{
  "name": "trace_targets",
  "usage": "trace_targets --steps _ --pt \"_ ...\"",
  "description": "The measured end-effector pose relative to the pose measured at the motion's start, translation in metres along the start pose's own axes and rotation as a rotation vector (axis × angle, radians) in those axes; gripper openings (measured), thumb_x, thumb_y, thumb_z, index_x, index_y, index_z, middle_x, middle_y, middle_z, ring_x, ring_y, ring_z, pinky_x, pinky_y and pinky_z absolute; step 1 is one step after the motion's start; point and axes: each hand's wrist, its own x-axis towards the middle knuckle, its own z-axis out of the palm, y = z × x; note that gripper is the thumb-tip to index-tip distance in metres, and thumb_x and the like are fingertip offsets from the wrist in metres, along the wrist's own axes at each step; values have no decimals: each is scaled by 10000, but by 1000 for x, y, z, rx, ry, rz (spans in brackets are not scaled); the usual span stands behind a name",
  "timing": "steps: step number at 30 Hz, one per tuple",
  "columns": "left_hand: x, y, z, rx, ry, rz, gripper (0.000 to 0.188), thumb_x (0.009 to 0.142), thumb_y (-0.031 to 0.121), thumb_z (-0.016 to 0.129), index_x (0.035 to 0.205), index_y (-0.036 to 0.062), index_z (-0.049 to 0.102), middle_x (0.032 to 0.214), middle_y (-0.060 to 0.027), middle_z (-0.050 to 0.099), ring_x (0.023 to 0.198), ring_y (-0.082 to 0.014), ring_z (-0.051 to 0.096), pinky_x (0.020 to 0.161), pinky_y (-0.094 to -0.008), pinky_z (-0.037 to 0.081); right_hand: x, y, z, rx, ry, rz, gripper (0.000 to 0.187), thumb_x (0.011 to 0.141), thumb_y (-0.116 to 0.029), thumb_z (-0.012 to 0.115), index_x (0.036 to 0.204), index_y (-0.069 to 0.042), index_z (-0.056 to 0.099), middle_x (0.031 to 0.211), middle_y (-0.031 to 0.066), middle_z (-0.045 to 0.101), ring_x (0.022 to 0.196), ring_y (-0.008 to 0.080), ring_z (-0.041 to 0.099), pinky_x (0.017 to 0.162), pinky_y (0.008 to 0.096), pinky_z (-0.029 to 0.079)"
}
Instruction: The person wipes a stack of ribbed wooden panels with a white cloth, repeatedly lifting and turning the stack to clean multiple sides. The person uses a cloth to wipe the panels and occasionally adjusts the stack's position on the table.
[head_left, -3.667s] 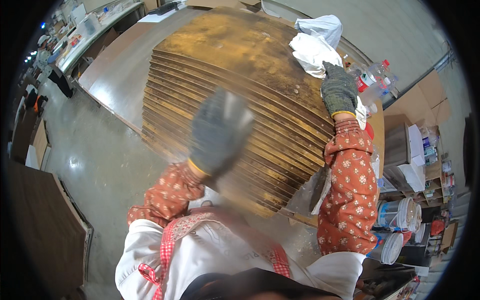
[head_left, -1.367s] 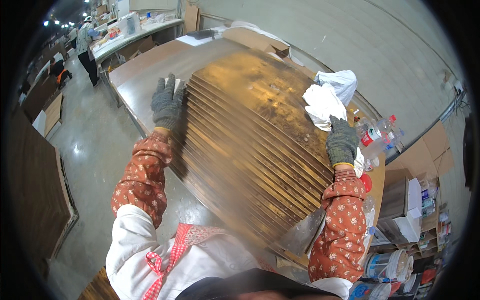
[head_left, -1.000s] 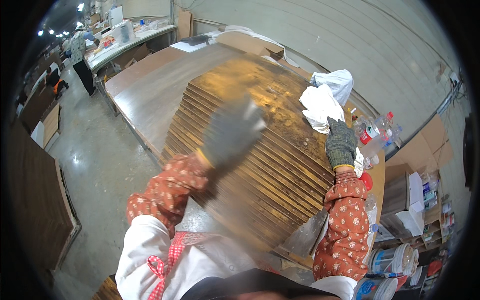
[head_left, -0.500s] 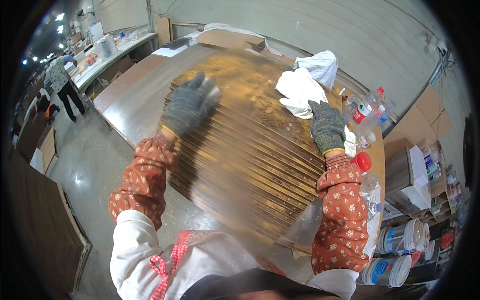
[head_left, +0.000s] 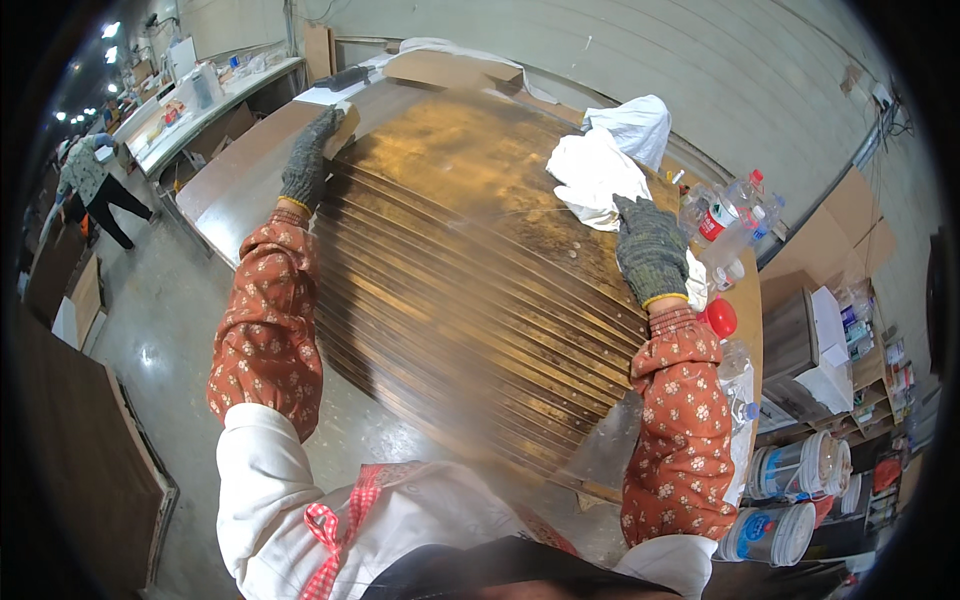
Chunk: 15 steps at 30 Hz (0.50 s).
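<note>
So the left hand (head_left: pixel 312 158), in a grey knit glove, has a tan pad (head_left: pixel 344 130) gripped at the far-left corner of the stepped stack of brown panels (head_left: pixel 450 140), which sits on the desk (head_left: pixel 749 310). Right hand (head_left: pixel 652 250), same kind of glove, lies on the stack's right side, just beside a white cloth (head_left: pixel 590 175); can't tell if it's clutching anything. Clear plastic bottles (head_left: pixel 722 222) sit near it.

I had room to pass my left hand (head_left: pixel 308 160) across the stacked panels (head_left: pixel 480 265); past my right hand (head_left: pixel 652 250), a white cloth (head_left: pixel 598 178) and clustered bottles (head_left: pixel 714 222) stood in the way.
</note>
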Motion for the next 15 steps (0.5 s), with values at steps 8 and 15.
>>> trace_targets --steps 8,15 --pt "-20 17 -7 -458 46 -74 394 989 217 524 1319 6 569 1341 -149 583 1240 -275 542 1078 -362 390 5 5 7 26 23 -46 392 923 -182 456 1279 -220 616 1245 109 625 1085 358 605 930 476 479" --pt "-18 54 -7 -197 92 -78 436 986 247 569 1333 -16 553 1385 -185 535 1298 -268 489 1091 -343 378 6 12 14 161 125 -11 335 908 -238 510 1195 -176 670 1232 110 642 1125 336 602 921 465 472"
